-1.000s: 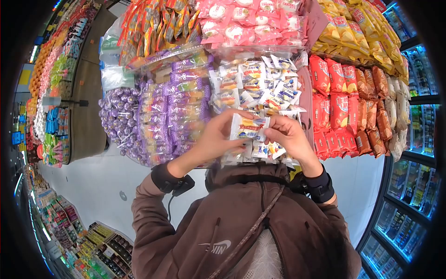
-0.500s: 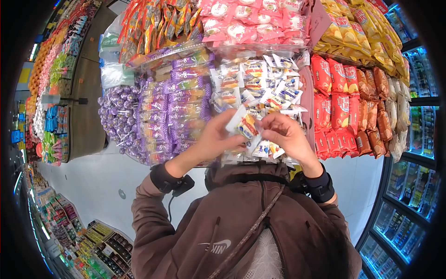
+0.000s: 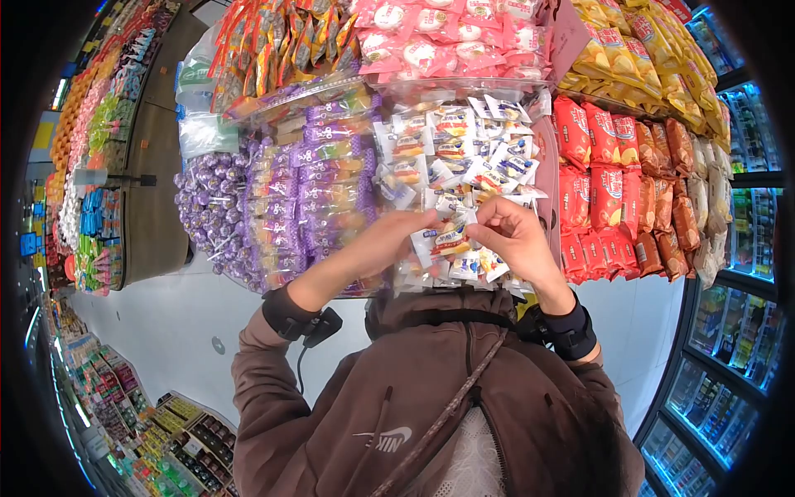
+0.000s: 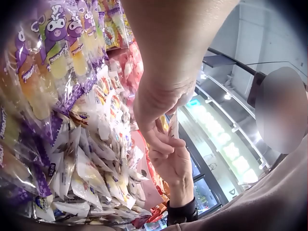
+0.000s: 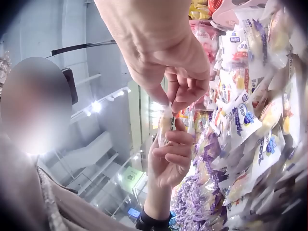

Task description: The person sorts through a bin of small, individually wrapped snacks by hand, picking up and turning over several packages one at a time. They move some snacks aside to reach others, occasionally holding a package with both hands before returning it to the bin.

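My right hand (image 3: 515, 238) pinches one end of a small white snack packet (image 3: 450, 238) with red, yellow and blue print. At the packet's other side is my left hand (image 3: 389, 240), its curled fingers holding the wrapper. From the right wrist view, the packet (image 5: 165, 124) stands edge-on between the right fingertips above and the left hand (image 5: 171, 156) below. Most of the packet is hidden behind fingers in the left wrist view. Under both hands lies a heap of similar white packets (image 3: 497, 170).
Left of the heap are purple-wrapped jelly sticks (image 3: 335, 178) and purple lollipops (image 3: 211, 199). Red packets (image 3: 606, 195) fill the section to the right. Pink packets (image 3: 460, 37) sit behind a clear divider (image 3: 464, 89). Lit fridges (image 3: 749, 190) line the far right.
The packet was held face-up and level, then tilted, and now slants the other way, slightly lower. My left hand has turned and shifted a little; my right hand keeps its pinch.
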The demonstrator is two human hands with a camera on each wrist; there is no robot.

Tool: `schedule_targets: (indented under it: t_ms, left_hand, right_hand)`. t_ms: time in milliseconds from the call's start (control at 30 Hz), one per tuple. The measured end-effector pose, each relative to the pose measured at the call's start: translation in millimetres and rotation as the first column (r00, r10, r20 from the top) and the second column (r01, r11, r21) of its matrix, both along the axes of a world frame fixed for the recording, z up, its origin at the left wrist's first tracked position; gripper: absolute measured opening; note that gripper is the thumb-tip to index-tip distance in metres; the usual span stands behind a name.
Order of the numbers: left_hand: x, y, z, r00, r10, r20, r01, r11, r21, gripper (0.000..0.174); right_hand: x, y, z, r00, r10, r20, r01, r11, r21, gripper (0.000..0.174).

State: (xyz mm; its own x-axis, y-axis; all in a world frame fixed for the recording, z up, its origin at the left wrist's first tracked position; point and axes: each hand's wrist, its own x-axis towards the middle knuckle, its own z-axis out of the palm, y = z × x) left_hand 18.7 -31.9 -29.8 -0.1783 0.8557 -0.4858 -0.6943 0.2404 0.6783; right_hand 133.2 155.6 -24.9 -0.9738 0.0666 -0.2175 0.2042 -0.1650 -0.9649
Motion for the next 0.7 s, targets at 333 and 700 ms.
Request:
schedule_targets:
  t_ms: [333,700]
  left_hand:
    - [-4.0,2.8,1.9,0.767,0.011,-0.642,0.027,0.998,0.049,0.027]
    - [-55.8,42.5,24.8,0.018,0.008,-1.000,-0.124,0.992,0.005,0.017]
  right_hand:
    - [1.2,-0.9,-0.7,0.999,-0.048,-0.020,0.049,0.997,0.058,0.010]
    - [6.2,16.7,-13.3,0.967,-0.252,-0.032,0.253,0.964,0.086,0.015]
